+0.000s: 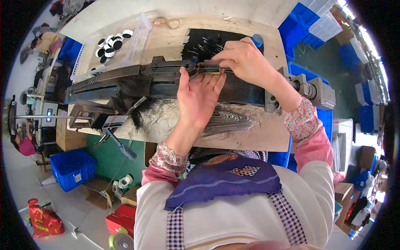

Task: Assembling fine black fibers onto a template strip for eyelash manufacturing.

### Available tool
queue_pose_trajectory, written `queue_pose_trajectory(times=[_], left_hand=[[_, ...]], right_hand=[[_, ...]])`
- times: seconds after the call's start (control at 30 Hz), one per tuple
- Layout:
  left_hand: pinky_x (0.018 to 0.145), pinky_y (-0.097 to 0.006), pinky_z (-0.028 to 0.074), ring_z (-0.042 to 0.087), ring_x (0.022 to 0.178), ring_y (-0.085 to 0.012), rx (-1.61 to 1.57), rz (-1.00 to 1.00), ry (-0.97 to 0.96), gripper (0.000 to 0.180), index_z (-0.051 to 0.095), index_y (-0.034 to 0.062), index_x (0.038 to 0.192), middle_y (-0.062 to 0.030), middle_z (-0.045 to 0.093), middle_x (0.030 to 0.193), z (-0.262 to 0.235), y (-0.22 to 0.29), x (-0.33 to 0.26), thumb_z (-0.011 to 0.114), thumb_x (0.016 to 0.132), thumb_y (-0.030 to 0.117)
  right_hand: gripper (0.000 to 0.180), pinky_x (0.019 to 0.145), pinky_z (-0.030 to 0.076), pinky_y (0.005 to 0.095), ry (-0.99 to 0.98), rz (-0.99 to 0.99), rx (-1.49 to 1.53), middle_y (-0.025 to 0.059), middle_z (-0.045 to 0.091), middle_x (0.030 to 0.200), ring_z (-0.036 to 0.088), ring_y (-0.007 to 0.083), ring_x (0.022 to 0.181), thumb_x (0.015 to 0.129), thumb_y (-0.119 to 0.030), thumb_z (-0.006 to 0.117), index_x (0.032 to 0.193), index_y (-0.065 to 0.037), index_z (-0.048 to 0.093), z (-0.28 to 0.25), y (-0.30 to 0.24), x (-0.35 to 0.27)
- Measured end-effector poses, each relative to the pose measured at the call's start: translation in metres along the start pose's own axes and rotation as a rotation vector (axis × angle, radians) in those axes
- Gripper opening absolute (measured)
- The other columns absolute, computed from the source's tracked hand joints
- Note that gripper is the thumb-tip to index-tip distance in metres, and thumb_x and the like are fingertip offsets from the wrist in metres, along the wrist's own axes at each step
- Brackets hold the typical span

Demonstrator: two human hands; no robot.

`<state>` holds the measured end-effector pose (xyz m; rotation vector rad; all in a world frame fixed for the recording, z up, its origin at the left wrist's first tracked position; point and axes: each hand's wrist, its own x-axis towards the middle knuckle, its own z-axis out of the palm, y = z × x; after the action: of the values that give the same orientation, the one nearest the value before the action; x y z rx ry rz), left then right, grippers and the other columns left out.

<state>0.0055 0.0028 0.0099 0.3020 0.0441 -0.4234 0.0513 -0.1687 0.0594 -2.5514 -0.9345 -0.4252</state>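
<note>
A long dark metal bench machine [166,77] runs across the worktable, with a small brass-coloured clamp piece [209,68] near its middle. My left hand [199,98] lies palm up just below that piece, fingers stretched out and touching its near edge. From the far right side, my right hand [243,58] pinches at the clamp's right end; what sits between the fingertips is too small to tell. Closer to me rests a fan of thin metal wires [231,121]. Black bristles [139,93] stick out around the machine's left part, and more lie on a black mat [196,41] behind it.
A clear plastic basket [143,31] with several black-and-white round pieces [109,52] stands at the far left. Beside my right hand is a blue cap [257,40]. A motor [323,93] juts past the table's right end. Blue bins [73,166] stand on the floor.
</note>
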Motion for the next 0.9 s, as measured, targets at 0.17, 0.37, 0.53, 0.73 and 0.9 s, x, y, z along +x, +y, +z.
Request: queue_pose_trajectory(times=[0.17,0.37,0.53,0.73,0.9], left_hand=[[0.108,-0.042,0.032,0.047,0.118,-0.0283,-0.005,0.004,0.007,0.062,0.048,-0.0047,0.114,-0.0158,0.054,0.119,0.001,0.003,-0.006,0.033,0.096,0.053],[0.104,-0.042,0.033,0.049,0.112,-0.0283,-0.003,0.000,0.168,0.053,0.051,-0.0009,0.099,-0.0154,0.054,0.114,0.011,0.008,-0.008,0.038,0.096,0.051],[0.103,-0.039,0.034,0.049,0.112,-0.0278,0.062,-0.025,0.205,0.050,0.052,0.0001,0.096,-0.0158,0.056,0.112,0.018,0.008,-0.006,0.042,0.095,0.049],[0.100,-0.038,0.036,0.050,0.107,-0.0239,0.214,0.032,0.142,0.033,0.053,0.0048,0.103,-0.0099,0.056,0.106,-0.004,0.003,-0.003,0.047,0.096,0.036],[0.098,-0.035,0.038,0.053,0.100,-0.0157,0.169,0.026,0.134,0.015,0.055,0.0086,0.103,-0.0012,0.059,0.102,-0.021,-0.037,-0.006,0.055,0.094,0.021]], right_hand=[[0.020,0.060,0.051,0.0433,0.175,0.127,0.134,0.0126,0.063,0.073,0.065,0.0325,0.073,0.079,-0.012,0.060,0.097,-0.005,0.055,-0.015,-0.050,-0.004],[0.013,0.053,0.053,0.0408,-0.088,0.131,-0.227,0.0177,0.063,0.065,0.066,0.0345,0.065,0.075,-0.009,0.058,0.082,0.001,0.054,0.005,-0.057,0.002],[0.008,0.055,0.054,0.0382,-0.066,-0.010,-0.263,0.0159,0.064,0.067,0.068,0.0305,0.066,0.071,-0.008,0.060,0.074,0.000,0.058,0.008,-0.058,0.001],[0.031,0.059,0.054,0.0423,-0.068,0.206,-0.045,0.0157,0.063,0.082,0.066,0.0346,0.075,0.078,-0.011,0.060,0.104,0.001,0.051,0.020,-0.065,-0.046],[0.031,0.065,0.052,0.0440,-0.165,0.523,0.106,0.0126,0.061,0.098,0.063,0.0343,0.082,0.082,-0.009,0.057,0.113,-0.011,0.050,0.055,-0.059,-0.191]])
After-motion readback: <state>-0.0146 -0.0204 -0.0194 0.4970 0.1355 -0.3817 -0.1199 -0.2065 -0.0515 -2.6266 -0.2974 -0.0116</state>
